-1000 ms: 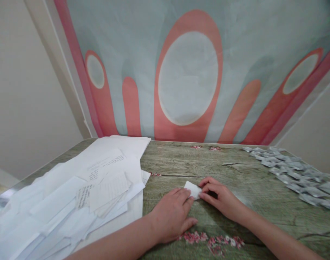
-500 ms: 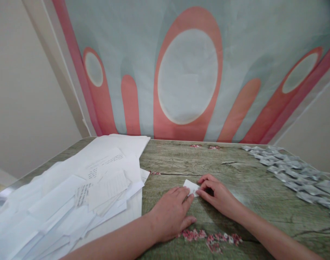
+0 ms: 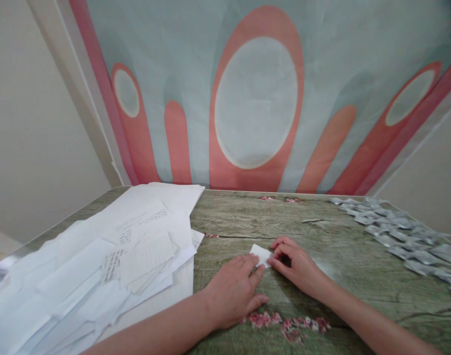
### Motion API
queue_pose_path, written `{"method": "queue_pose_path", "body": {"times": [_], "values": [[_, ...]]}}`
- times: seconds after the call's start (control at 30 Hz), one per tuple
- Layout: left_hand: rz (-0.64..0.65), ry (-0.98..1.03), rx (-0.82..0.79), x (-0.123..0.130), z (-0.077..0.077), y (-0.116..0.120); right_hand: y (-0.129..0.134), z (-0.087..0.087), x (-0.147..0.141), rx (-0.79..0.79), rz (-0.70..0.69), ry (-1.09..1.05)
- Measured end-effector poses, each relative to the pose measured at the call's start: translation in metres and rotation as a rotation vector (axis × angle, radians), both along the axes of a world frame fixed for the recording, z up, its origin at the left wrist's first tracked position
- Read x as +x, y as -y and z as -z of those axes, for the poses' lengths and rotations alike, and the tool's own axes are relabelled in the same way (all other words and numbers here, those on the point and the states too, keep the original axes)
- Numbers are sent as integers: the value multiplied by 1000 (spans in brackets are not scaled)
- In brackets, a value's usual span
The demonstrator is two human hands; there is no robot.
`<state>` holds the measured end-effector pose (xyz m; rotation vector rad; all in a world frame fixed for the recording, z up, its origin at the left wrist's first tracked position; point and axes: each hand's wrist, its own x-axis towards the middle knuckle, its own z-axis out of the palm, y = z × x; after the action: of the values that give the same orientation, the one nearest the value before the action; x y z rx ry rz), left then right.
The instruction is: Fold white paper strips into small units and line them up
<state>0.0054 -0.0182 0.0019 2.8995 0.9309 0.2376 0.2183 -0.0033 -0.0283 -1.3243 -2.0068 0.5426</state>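
A small white piece of paper (image 3: pixel 260 253) lies on the wood-patterned table in front of me. My left hand (image 3: pixel 233 292) rests flat, its outstretched fingertips over the paper's near left edge and its thumb apart on the table. At the paper's right corner, the thumb and bent fingers of my right hand (image 3: pixel 298 265) close in a pinch. Fingers from both sides hide parts of the paper's edges, and its folds are too small to make out.
Sheets and cut pieces of white paper (image 3: pixel 77 268), some printed, are piled on the left. Several rows of small silvery-grey folded pieces (image 3: pixel 399 229) lie on the right. A patterned backdrop (image 3: pixel 321 162) stands behind the table (image 3: pixel 244 217).
Both hands stay in nearly the same place on the paper. The whole view has shifted very slightly.
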Motion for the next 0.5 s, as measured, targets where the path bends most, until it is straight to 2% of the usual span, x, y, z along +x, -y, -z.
{"method": "queue_pose_path", "body": {"times": [0.5], "values": [[12, -7, 6, -1, 1, 0, 0, -1, -1, -25, 11, -1]]}}
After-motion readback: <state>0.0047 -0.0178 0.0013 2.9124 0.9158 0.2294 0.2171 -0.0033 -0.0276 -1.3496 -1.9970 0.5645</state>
